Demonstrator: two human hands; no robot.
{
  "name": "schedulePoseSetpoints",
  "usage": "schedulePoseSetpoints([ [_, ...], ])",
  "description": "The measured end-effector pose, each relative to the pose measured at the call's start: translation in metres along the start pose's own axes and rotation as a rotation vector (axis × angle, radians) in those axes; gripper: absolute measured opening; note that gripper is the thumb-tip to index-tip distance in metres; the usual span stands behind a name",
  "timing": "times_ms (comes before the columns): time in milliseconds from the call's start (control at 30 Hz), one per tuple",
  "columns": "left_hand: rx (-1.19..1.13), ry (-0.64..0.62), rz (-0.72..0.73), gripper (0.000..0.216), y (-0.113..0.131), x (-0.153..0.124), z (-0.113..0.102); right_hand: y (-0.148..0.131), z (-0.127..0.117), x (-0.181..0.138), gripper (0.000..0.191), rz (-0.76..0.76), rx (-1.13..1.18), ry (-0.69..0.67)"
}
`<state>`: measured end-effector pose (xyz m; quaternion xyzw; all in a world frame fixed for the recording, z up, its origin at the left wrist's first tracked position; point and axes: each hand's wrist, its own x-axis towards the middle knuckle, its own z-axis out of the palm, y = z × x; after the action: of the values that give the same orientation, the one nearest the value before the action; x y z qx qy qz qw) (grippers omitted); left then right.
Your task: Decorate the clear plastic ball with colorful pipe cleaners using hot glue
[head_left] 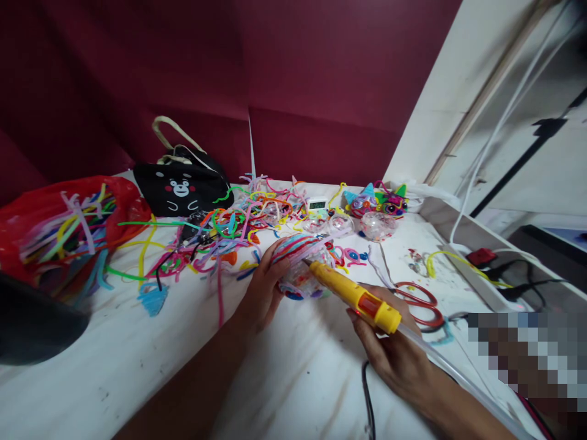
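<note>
Cradles a clear ball [300, 269] in the left hand [261, 293], fingers curled round its near left side, just past the middle of the table [183, 360]; cannot tell whether it rests on the top or hangs just above it. Shows pink and blue pipe cleaner wound in stripes over the upper half, bare glittery shell below. Holds a yellow glue gun [353, 296] in the right hand [389, 348], closed round the rear of the barrel, nozzle at the wrapped top of the ball, touching or a hair off. Trails a clear glue stick [440, 363] out of the back toward the near right corner

Looks light, hollow and thin-walled, probably slick where bare, so best taken low on the shell with spread fingertips, gently, clear of the nozzle and any fresh glue. Seems soft and fuzzy at the wrap, likely to slide sideways if pressed

Shares the table with red scissors [419, 304] just beside the right hand, a tangle of pipe cleaners [229, 226] toward the far edge, a red bag [46, 220] at the left edge and a black bear bag [181, 186] at the far left corner
</note>
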<state>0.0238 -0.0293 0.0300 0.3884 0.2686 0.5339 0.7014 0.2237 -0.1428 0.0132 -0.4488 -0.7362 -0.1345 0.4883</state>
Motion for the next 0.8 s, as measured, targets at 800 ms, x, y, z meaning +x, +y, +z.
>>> schedulePoseSetpoints([
  [800, 0.034, 0.020, -0.024, 0.063, -0.0022, 0.0001, -0.0006, -0.0058, 0.0011, -0.0005, 0.053, -0.027, 0.030, -0.026],
])
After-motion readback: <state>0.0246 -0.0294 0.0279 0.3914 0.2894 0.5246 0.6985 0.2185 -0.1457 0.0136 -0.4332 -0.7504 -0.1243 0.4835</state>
